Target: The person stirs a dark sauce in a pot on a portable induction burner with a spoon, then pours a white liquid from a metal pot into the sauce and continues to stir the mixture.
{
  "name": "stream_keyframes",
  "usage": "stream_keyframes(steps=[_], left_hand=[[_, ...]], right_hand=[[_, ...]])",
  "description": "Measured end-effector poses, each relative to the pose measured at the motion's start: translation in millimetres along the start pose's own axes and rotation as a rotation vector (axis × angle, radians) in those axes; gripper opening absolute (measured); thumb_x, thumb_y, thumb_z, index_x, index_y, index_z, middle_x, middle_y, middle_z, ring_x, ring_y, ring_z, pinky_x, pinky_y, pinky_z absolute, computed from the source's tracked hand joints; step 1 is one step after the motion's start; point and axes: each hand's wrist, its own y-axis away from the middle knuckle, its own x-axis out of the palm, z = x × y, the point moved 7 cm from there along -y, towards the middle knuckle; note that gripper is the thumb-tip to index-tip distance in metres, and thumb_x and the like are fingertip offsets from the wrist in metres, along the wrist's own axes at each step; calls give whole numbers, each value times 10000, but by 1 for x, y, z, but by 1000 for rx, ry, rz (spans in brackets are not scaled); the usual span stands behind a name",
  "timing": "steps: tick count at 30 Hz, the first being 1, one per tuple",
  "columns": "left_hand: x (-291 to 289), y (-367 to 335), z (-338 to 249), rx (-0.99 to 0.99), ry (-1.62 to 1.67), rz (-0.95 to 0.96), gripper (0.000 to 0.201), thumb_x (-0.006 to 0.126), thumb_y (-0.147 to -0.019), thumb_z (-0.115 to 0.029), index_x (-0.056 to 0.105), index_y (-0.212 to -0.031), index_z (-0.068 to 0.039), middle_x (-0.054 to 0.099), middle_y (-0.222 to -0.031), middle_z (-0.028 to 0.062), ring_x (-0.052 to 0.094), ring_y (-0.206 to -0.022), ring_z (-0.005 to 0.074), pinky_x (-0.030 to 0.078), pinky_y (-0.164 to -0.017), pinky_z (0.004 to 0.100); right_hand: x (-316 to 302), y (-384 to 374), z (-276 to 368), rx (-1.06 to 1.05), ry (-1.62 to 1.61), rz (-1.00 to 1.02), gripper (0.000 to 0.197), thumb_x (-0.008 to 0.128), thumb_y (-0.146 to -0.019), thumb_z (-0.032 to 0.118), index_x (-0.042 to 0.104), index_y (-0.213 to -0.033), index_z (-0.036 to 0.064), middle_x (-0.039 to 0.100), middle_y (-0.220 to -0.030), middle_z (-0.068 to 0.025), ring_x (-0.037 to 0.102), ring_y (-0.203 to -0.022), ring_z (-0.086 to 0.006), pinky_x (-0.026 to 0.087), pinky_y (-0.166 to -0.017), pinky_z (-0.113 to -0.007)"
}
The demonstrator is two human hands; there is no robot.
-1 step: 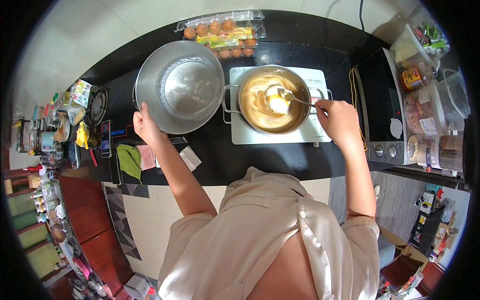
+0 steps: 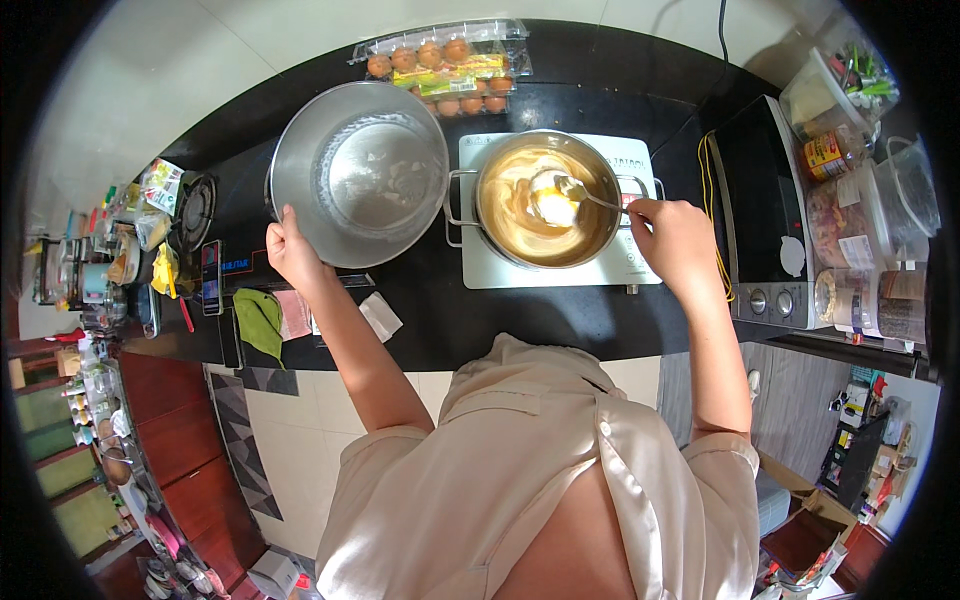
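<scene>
My left hand (image 2: 290,248) is closed on the near-left edge of a large, wide metal bowl (image 2: 345,215), tilted so its inside shows. A whitish film and a few pale bits coat its bottom. Over the pot (image 2: 484,232), my right hand (image 2: 675,235) pinches the handle of a metal spoon (image 2: 598,201). The spoon's head dips into a tan, creamy liquid (image 2: 520,235) with white streaks and a bright white patch in the middle. This two-handled pot rests on a white portable cooktop (image 2: 500,275).
Egg cartons (image 2: 450,75) lie behind the bowl. To the right stand a microwave (image 2: 760,200) and stacked plastic containers (image 2: 845,220). A green cloth (image 2: 260,322), a pink cloth (image 2: 292,312) and a phone (image 2: 211,278) lie at the left. Dark counter (image 2: 480,325) runs along my front.
The spoon's head has shifted very slightly within the liquid, and the white streaks have changed shape a little. Both hands and the bowl look the same.
</scene>
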Motion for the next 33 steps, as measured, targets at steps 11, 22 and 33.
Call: stream_keyframes(steps=[11,22,33], left_hand=[[0,0,-1,-12,-7,-6,466,629,-924,-65,292,-612,-145,493,-622,-38,413,-579,47,378,-551,216],[-1,-4,0,5,7,5,471,629,-925,-64,284,-615,-145,478,-625,-43,411,-588,52,386,-557,221],[0,0,-3,-11,9,-13,471,628,-925,-59,282,-616,-146,499,-635,-34,427,-592,54,391,-559,222]], right_hand=[[18,3,7,8,-153,86,136,635,-826,173,753,-875,127,674,-706,-158,669,-654,-325,545,-641,-419],[-3,16,36,-238,-111,119,83,656,-785,129,716,-815,81,658,-661,-140,661,-628,-315,534,-603,-419],[36,-12,52,-251,14,134,123,658,-776,119,716,-880,86,650,-692,-136,657,-648,-305,526,-603,-415]])
